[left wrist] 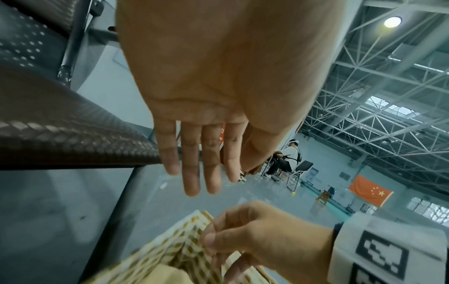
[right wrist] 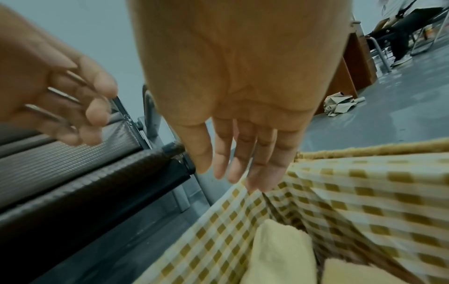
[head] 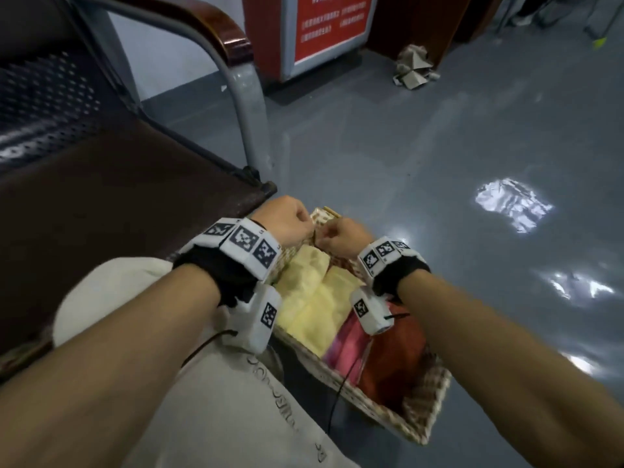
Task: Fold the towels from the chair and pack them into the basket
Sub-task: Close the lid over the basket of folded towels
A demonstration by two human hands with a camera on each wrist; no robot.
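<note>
A wicker basket (head: pixel 422 430) with a yellow-checked liner (head: pixel 322 216) stands on the floor beside the chair (head: pixel 118 214). Folded towels lie in it: a pale yellow towel (head: pixel 314 298), a pink towel (head: pixel 347 346) and a red-orange towel (head: pixel 401 359). Both hands meet at the basket's far corner. My right hand (head: pixel 341 238) pinches the liner's edge (left wrist: pixel 175 246), which bunches into folds under its fingertips (right wrist: pixel 255 184). My left hand (head: pixel 287 217) hovers just beside it, fingers loose (left wrist: pixel 194 163) and holding nothing. The chair seat shows no towel.
The chair's grey metal leg (head: pixel 250 113) and wooden armrest (head: pixel 216 25) rise just behind the basket. A red sign stand (head: pixel 324 28) and crumpled paper (head: pixel 415 67) sit further back on the grey floor. A seated person (left wrist: pixel 284 159) is far off.
</note>
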